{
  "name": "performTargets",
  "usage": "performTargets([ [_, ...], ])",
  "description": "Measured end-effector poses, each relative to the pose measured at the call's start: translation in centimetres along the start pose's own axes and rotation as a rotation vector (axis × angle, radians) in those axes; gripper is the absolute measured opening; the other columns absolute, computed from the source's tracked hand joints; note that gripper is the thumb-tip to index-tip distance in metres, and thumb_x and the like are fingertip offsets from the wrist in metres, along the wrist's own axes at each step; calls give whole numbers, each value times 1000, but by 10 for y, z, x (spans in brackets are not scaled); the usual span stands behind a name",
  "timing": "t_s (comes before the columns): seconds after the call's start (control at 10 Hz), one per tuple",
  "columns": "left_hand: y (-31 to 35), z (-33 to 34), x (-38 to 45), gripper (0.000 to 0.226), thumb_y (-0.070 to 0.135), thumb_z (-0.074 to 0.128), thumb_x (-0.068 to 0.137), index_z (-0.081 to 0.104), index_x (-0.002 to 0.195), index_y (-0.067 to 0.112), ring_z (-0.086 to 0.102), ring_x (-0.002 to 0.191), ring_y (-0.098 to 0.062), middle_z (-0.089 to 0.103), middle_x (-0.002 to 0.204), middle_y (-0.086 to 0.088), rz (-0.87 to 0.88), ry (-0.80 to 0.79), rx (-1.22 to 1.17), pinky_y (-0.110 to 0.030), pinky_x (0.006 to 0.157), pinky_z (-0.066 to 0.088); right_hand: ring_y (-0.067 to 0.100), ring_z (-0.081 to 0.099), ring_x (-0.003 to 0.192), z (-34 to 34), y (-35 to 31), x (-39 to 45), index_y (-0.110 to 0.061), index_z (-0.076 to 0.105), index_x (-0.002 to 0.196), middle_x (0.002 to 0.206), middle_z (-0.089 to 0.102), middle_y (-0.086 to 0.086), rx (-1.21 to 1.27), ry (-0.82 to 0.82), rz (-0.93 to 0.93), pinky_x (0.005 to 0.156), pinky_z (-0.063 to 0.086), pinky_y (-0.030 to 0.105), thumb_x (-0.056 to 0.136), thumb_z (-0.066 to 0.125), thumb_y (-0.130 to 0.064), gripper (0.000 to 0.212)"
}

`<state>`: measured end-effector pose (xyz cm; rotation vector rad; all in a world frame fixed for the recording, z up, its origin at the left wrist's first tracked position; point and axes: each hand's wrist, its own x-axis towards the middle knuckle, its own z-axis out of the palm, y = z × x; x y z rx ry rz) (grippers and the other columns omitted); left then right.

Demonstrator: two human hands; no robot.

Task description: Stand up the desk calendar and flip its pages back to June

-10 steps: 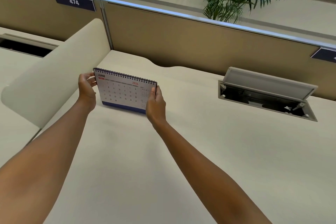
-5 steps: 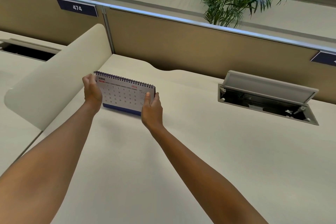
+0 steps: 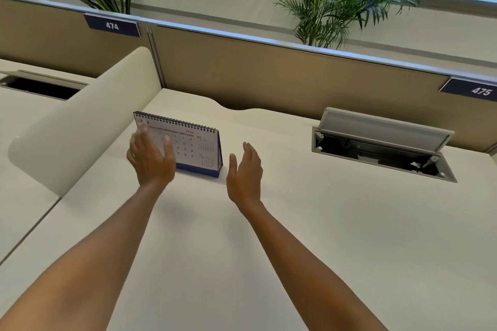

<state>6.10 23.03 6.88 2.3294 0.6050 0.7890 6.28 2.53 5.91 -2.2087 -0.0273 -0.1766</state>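
Bare forearms led to the left hand [image 3: 150, 161] and right hand [image 3: 245, 172], both spread open and gripping nothing. Between them the desk calendar [image 3: 188, 146] stood on the desk [image 3: 295, 250]; withdrawing slowly seemed wisest. Beyond, an open cable hatch [image 3: 382, 145] and partition [image 3: 269, 78] blocked nothing.

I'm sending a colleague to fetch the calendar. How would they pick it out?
On the cream desk, look left toward the rounded cream side divider. There stands the white spiral-bound desk calendar with a blue base. It is the only loose item on the desk; the open grey cable hatch is built in.
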Motion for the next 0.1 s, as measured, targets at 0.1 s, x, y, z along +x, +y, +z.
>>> performTargets([
  [0.1, 17, 16, -38, 68, 39, 46, 96, 23, 154, 12, 23, 146, -33, 26, 160, -11, 258, -57, 40, -53, 116, 19, 16, 21, 149, -15, 41, -12, -16, 29, 154, 161, 28, 1, -121, 35, -113, 120, 14, 30, 106, 38, -38, 53],
])
